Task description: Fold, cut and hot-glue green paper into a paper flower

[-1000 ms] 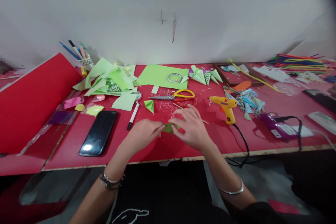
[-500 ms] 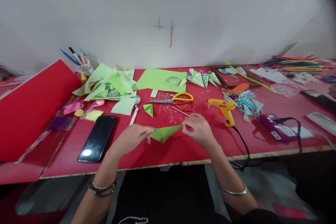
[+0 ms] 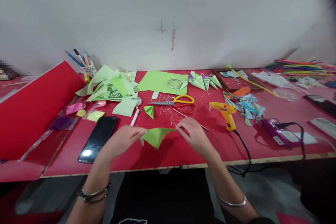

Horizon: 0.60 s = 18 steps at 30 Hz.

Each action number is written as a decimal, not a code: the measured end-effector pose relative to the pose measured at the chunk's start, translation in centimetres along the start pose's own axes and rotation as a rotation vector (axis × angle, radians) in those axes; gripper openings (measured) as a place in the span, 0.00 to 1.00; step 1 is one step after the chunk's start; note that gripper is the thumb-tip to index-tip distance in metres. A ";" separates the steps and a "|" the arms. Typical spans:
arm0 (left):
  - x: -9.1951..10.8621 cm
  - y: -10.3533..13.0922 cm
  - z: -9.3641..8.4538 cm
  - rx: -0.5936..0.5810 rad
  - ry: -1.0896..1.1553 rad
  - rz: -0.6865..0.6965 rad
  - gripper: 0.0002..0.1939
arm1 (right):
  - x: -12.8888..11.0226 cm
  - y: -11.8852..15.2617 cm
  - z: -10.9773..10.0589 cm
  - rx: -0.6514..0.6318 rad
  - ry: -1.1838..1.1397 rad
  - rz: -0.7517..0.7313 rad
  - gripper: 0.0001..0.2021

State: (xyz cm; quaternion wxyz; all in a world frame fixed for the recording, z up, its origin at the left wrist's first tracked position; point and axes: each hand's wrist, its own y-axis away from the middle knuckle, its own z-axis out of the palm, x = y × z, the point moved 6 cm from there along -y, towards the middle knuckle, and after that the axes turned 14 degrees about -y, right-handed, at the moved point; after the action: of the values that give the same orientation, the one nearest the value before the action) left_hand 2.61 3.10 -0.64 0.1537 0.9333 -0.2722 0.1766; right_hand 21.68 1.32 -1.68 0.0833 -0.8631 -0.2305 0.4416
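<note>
From where I stand, one piece of green paper (image 3: pixel 157 138) is stretched between the person's two hands, just above the near part of the red desk (image 3: pixel 168 161), its point sagging toward the front edge. The left hand (image 3: pixel 125 140) has its grip pinched closed on one corner; the right hand (image 3: pixel 193 133) pinches the opposite one, the grip closed there too. Fingers cover both corners, so I can't make out how they end.

Just beyond lies one small folded green triangle (image 3: pixel 149 111), and past it one pair of scissors (image 3: pixel 161 103), with one yellow and one red handle. One thin stick (image 3: pixel 179 112) passes behind the right hand, which hides its middle. One white marker (image 3: pixel 134 117) has its lower end lost behind the left hand, and the left forearm covers a corner of the one black phone (image 3: pixel 99 136).

Farther back, one silver ring (image 3: pixel 174 83) sits on a green sheet (image 3: pixel 149 81). The pale green cones (image 3: pixel 198 83) beside it overlap too much to count, as do the paper scraps (image 3: pixel 115 87) heaped to the left. One yellow glue gun (image 3: pixel 224 111) lies to the right, its black cord running over the front edge. One red board (image 3: pixel 34 112) is cut off at far left.
</note>
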 end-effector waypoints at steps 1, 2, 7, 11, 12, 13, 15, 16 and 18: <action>-0.6 0.3 -0.3 0.022 -0.012 -0.042 0.25 | 0.2 0.1 -0.3 0.031 -0.025 0.020 0.09; -1.0 0.6 -0.4 0.020 -0.019 -0.060 0.25 | 0.3 0.2 -0.5 0.063 -0.050 0.029 0.08; 0.5 0.3 0.8 -0.029 0.046 0.016 0.26 | -1.0 -0.2 0.7 0.053 -0.041 -0.032 0.13; 1.3 -0.2 1.1 -0.011 0.095 0.059 0.24 | -1.1 -0.7 2.3 -0.133 -0.062 -0.054 0.11; 1.0 -0.1 0.8 0.015 0.103 0.055 0.24 | -0.8 -0.7 2.2 -0.143 -0.084 -0.036 0.12; 0.4 0.0 0.5 0.053 0.111 0.041 0.23 | -0.4 -0.6 1.9 -0.135 -0.116 -0.008 0.12; -0.8 0.3 -0.4 0.159 0.150 0.007 0.22 | 0.6 -0.4 1.1 -0.067 -0.226 0.072 0.11; -1.5 0.3 -0.7 0.223 0.190 -0.030 0.22 | 1.1 -0.3 0.8 -0.016 -0.307 0.122 0.10; -2.3 0.2 -0.6 0.331 0.332 -0.074 0.21 | 2.1 0.1 0.9 0.090 -0.507 0.231 0.10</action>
State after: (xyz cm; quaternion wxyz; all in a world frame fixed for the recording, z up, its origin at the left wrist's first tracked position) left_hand 0.60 4.20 -1.04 0.0475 0.9133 -0.1759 0.3642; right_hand 22.06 2.20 -3.78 0.0105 -0.7409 -0.1243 0.6599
